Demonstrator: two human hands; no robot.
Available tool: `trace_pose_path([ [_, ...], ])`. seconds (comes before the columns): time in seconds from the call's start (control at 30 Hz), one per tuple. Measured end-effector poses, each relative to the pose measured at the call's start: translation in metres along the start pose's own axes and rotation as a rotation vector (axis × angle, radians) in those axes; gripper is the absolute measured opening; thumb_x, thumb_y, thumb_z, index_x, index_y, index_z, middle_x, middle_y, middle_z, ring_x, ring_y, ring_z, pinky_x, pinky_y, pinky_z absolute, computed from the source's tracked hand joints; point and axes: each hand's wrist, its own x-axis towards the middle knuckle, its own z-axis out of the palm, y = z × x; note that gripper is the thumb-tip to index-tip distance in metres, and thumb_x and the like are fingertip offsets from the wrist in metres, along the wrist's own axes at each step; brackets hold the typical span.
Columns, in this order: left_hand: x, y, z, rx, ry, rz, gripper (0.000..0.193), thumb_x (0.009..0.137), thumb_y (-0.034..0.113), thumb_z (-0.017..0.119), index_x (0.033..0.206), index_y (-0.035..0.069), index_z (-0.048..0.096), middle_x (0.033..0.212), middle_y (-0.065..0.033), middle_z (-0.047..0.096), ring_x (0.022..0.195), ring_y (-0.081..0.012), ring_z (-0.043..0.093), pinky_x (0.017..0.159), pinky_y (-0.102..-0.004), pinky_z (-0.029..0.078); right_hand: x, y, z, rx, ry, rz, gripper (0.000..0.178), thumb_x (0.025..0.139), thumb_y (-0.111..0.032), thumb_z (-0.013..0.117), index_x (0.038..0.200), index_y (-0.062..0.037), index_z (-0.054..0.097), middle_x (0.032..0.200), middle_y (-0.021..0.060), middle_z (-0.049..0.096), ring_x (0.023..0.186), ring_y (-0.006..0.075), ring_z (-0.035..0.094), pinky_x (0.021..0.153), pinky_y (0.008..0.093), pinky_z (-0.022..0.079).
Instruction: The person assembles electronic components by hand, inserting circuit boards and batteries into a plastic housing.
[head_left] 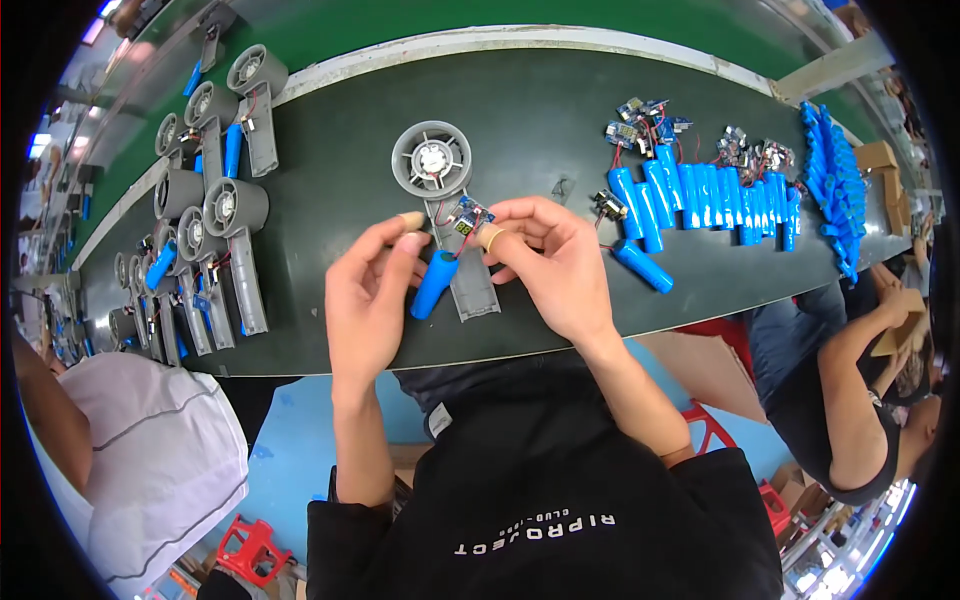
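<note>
A grey fan housing (431, 160) with a round vaned rim lies on the table in front of me, its open handle shell (474, 290) pointing toward me. Over the top of the handle is a small circuit board (467, 216) with a digit display, pinched by my right hand (555, 265) between thumb and fingers. Wires join the board to a blue cylindrical battery (435, 284), which lies slanted beside the handle. My left hand (368, 290) is at the left of the battery, thumb and forefinger brought close together; what they grip is hidden.
Several grey fan bodies (237, 207) with batteries stand along the left. At right lie a row of wired blue batteries (708, 197), one loose battery (642, 266) and a battery pile (832, 190). People sit on both sides, a white shirt (165, 450) at left.
</note>
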Motion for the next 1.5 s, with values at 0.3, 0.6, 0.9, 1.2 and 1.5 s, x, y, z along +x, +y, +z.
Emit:
trace_pose_path([
  [0.3,0.007,-0.005,0.007,0.081,0.029,0.263,0.017,0.084,-0.004,0.066,0.101,-0.005,0.063,0.09,-0.0053,0.064,0.075,-0.0087,0.061,0.068,-0.0212,0.048,0.004,-0.01,0.001,-0.116,-0.019,0.037,0.02,0.09,-0.011,0.063,0.105,0.0018,0.066,0.085,0.0038,0.068,0.072,0.006,0.061,0.058,0.021,0.051],
  [0.6,0.01,-0.005,0.007,0.307,0.026,0.263,0.015,0.087,-0.002,0.063,0.102,-0.004,0.062,0.09,-0.0043,0.064,0.079,-0.0093,0.06,0.073,-0.0217,0.048,0.0,-0.012,0.002,-0.247,0.035,0.016,0.015,0.088,-0.014,0.065,0.092,0.0006,0.064,0.079,0.0038,0.068,0.062,0.005,0.059,0.051,0.0197,0.048],
  [0.9,-0.013,0.014,0.007,0.559,0.008,0.158,0.035,0.074,0.005,0.076,0.106,-0.003,0.062,0.077,-0.0063,0.061,0.065,-0.0117,0.052,0.062,-0.0248,0.043,-0.002,-0.017,-0.007,-0.004,-0.034,0.196,0.012,0.088,-0.012,0.063,0.092,-0.0008,0.061,0.077,0.0053,0.067,0.056,0.0054,0.056,0.044,0.019,0.044],
  [1.2,-0.028,0.026,0.021,0.367,0.14,0.385,0.039,0.069,0.002,0.078,0.105,0.0,0.063,0.075,-0.0045,0.058,0.065,-0.0112,0.049,0.061,-0.024,0.041,-0.01,-0.021,-0.005,-0.306,-0.127,0.149,0.016,0.088,-0.01,0.064,0.099,0.0019,0.065,0.075,0.002,0.065,0.059,0.0032,0.055,0.051,0.019,0.046],
  [1.5,-0.022,0.016,0.043,0.574,0.053,0.634,0.038,0.072,0.005,0.077,0.107,-0.001,0.065,0.081,-0.0085,0.057,0.069,-0.0235,0.054,0.06,-0.0336,0.045,-0.006,-0.008,-0.025,0.28,-0.321,0.302,0.039,0.099,-0.031,0.044,0.117,0.0006,0.059,0.093,0.0079,0.066,0.077,0.012,0.063,0.064,0.0268,0.053],
])
